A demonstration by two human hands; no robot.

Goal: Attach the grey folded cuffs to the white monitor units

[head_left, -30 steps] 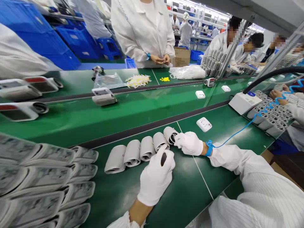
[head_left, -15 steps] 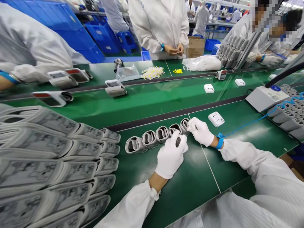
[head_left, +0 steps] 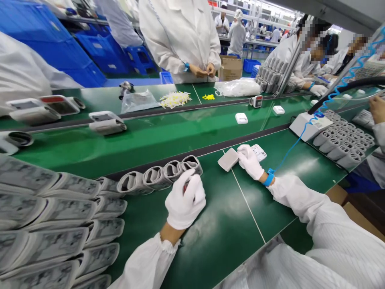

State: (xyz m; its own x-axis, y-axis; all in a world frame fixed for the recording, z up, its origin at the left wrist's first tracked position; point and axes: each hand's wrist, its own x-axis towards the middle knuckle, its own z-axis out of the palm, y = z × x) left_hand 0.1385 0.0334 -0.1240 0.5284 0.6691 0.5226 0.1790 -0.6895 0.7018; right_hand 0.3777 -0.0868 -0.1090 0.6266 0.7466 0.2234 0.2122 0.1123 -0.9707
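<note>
My right hand (head_left: 251, 162), in a white glove, pinches the edge of a rolled grey wrist cuff (head_left: 228, 159), which lies tipped with its flat side up. Close behind those fingers is a white device casing (head_left: 259, 153), partly covered by the hand. My left hand (head_left: 185, 198), gloved too, is closed with curled fingers at the right end of a row of rolled cuffs (head_left: 156, 178) standing on edge. Something dark reddish shows between its fingers, too small to make out.
Stacked grey cuffs (head_left: 60, 224) fill the left side. Along the green conveyor (head_left: 168, 130) sit white casings (head_left: 241, 118) and a cuffed monitor (head_left: 107, 123). A grey-white box (head_left: 309, 126) and a coiled blue cord (head_left: 333, 92) are at right. A co-worker's hands (head_left: 204, 71) are opposite.
My right hand has drawn the rightmost cuff away from the row and tipped it over. My left hand stays closed by the row's end. The whole view has shifted rightward.
</note>
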